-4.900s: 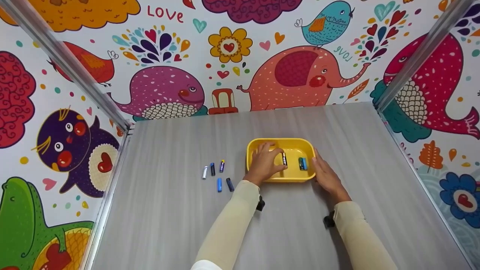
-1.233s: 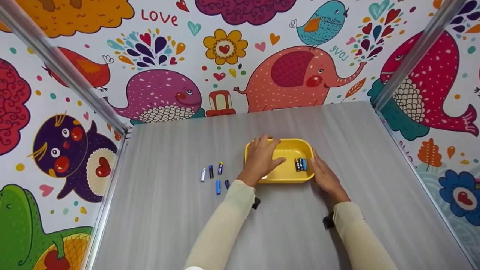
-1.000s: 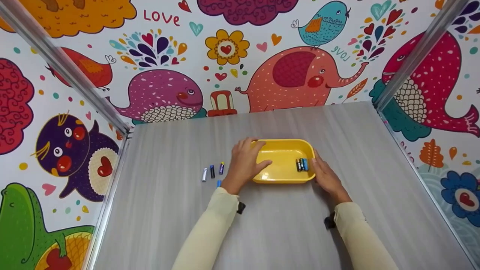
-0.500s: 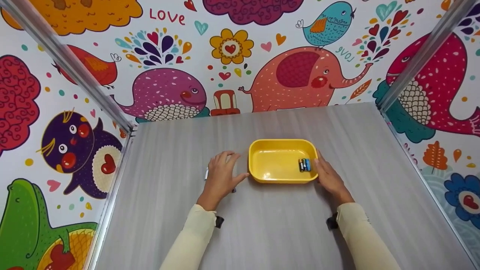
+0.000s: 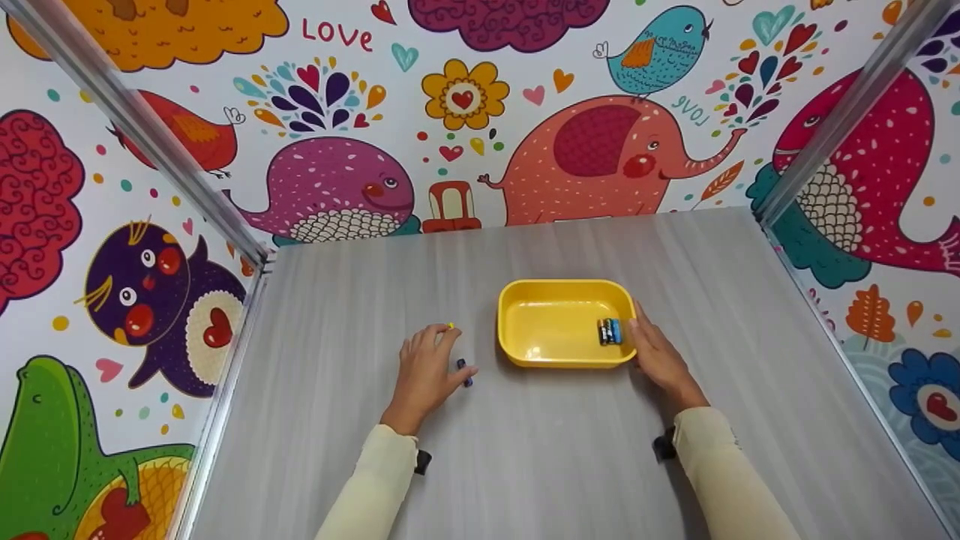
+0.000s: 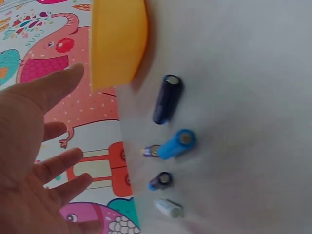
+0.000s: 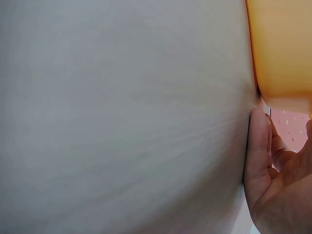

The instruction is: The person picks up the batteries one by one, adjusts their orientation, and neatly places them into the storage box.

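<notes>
My left hand (image 5: 425, 375) hovers over the loose batteries on the table, fingers spread and nothing held. The left wrist view shows them standing apart from that hand: a dark battery (image 6: 168, 99), a bright blue one (image 6: 178, 144), a purple one (image 6: 150, 150) partly behind it, a dark one with a blue end (image 6: 161, 181), and a white one (image 6: 169, 208). From the head, the hand covers most of them. My right hand (image 5: 661, 356) rests with straight fingers against the right side of a yellow plastic bin (image 5: 551, 330). Inside, several batteries (image 5: 610, 331) lie side by side near the right wall.
The grey wood-grain table (image 5: 570, 450) is closed in by printed cartoon panels (image 5: 337, 180) at the back and sides. Metal posts (image 5: 817, 150) stand at the back corners. The bin sits right of the loose batteries.
A battery that my left hand pinched in the bin now lies beside the others there. That hand has moved left, out over the loose batteries. My right hand has stayed at the bin.
</notes>
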Demonstrator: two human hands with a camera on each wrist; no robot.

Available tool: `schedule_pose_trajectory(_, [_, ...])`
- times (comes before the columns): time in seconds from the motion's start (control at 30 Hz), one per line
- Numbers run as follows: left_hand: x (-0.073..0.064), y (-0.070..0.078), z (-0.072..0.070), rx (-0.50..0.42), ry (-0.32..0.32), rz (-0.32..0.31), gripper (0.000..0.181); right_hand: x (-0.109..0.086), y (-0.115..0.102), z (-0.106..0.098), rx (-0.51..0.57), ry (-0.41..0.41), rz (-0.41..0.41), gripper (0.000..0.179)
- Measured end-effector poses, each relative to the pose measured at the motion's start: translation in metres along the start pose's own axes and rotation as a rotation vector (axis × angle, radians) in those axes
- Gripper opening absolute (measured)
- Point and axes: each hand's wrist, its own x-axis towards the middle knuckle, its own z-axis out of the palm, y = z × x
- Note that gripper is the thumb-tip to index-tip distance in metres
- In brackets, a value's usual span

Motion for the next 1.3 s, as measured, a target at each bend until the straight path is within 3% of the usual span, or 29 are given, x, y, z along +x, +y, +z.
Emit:
schedule_pose_trajectory(0.17, [-0.004, -0.009, 0.013, 0.000, -0.026, -0.030, 0.068, 0.000, 0.001, 0.000, -0.001, -0.005, 0.009, 0.068])
schedule_pose_trajectory(0.37, [-0.009, -0.015, 0.025, 0.062, -0.054, -0.062, 0.067, -0.001, 0.001, -0.001, -0.004, -0.004, 0.016, 0.067])
schedule_pose_trajectory(0.6, [-0.010, -0.020, 0.035, 0.093, -0.070, -0.083, 0.069, -0.001, -0.002, -0.002, -0.020, -0.024, 0.076, 0.065])
schedule_pose_trajectory(0.8, [-0.011, -0.024, 0.040, 0.085, -0.077, -0.083, 0.069, -0.001, -0.002, -0.002, -0.020, -0.031, 0.107, 0.063])
schedule_pose_trajectory(1.07, [-0.011, -0.025, 0.041, 0.092, -0.084, -0.080, 0.064, -0.002, -0.001, -0.001, -0.047, -0.005, 0.058, 0.069])
schedule_pose_trajectory(1.3, [-0.011, -0.025, 0.041, 0.105, -0.094, -0.084, 0.062, -0.002, -0.003, -0.001, -0.062, -0.008, 0.064, 0.070])
